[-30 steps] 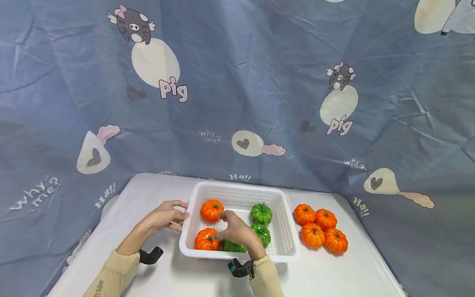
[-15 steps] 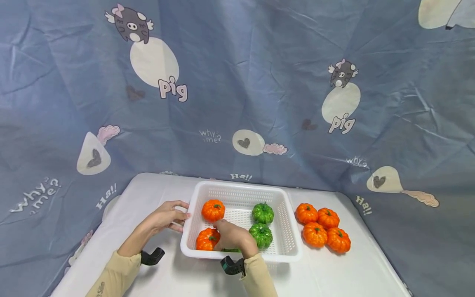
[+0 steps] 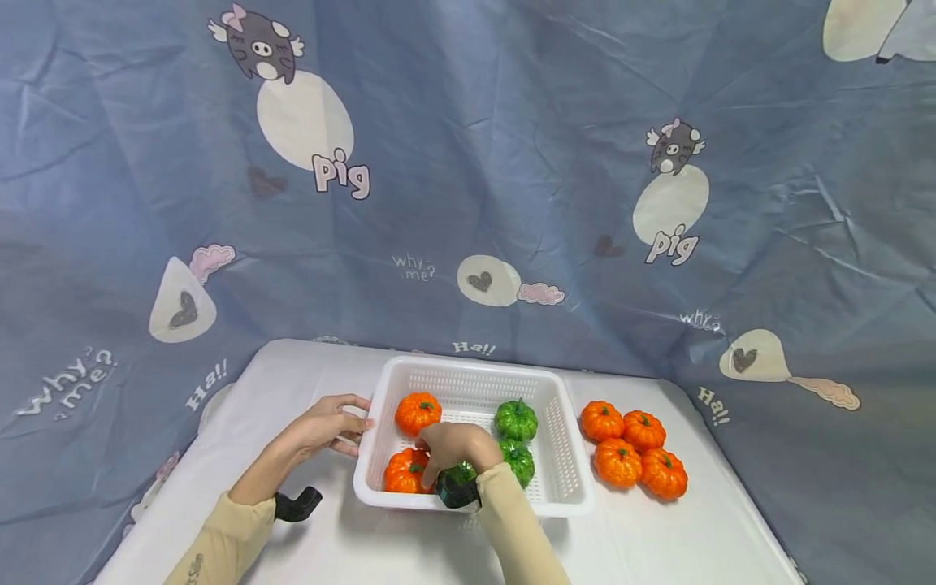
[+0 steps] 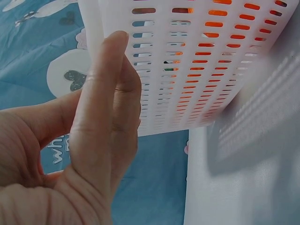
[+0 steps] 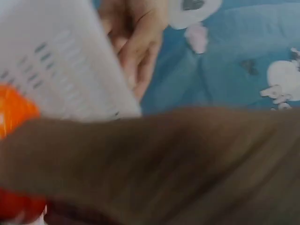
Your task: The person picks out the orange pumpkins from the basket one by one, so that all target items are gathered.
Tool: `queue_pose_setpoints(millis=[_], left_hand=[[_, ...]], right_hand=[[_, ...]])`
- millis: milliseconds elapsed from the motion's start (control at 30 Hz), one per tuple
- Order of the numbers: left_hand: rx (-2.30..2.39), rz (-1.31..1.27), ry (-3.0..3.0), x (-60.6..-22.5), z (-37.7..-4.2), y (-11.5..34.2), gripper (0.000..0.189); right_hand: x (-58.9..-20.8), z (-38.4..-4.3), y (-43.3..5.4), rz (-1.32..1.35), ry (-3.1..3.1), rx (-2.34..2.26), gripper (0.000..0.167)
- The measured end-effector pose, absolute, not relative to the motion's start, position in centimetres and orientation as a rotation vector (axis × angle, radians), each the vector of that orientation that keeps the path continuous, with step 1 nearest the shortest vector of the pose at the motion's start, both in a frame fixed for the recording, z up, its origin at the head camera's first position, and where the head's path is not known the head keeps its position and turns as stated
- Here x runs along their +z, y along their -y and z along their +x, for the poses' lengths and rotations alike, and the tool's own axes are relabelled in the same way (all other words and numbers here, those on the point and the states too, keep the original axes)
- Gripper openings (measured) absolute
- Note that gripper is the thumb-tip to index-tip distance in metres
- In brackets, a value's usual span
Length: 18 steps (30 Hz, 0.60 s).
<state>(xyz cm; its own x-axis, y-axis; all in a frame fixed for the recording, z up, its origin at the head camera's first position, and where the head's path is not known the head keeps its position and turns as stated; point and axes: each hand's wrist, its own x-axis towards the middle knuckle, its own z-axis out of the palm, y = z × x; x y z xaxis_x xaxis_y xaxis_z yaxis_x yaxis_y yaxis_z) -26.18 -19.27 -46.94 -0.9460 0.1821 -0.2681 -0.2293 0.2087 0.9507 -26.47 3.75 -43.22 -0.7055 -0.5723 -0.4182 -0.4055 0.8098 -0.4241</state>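
Note:
A white perforated plastic basket [image 3: 475, 367] holds two orange toy pumpkins on its left, one at the back [image 3: 418, 413] and one at the front [image 3: 404, 471]. Green toy pumpkins [image 3: 516, 421] sit in its middle and right. My left hand [image 3: 329, 426] touches the left rim, fingers extended; in the left wrist view a finger [image 4: 96, 108] lies along the basket's outer wall [image 4: 187, 28]. Inside the basket, my right hand [image 3: 455, 445] bends down beside the front orange pumpkin; its grip cannot be told. The right wrist view is blurred, with the hand [image 5: 70, 159] overlapping orange [image 5: 16, 110].
Several orange pumpkins [image 3: 617, 463] stand clustered on the white table [image 3: 629, 536] right of the basket. A blue patterned cloth [image 3: 409, 211] hangs behind and beside the table. Black wrist cameras [image 3: 296, 504] sit on both wrists.
My right hand has moved left and down toward the front orange pumpkin, its wrist bending and forearm coming further over the basket. The left hand stays at the rim.

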Motion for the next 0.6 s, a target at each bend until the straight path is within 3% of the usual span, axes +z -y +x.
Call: queue_pose_setpoints(millis=[400,600], left_hand=[[1.781,-0.038,-2.186,-47.0,-26.1,19.1,0.045],[1.780,-0.047,-2.191,-46.9,-26.1,19.2,0.045]], right_hand=[[-46.3,-30.4,-4.1,-0.919,-2.165,-0.321,0.071],[-46.7,-31.0,-4.7,-0.897,-2.119,-0.442,0.069]])
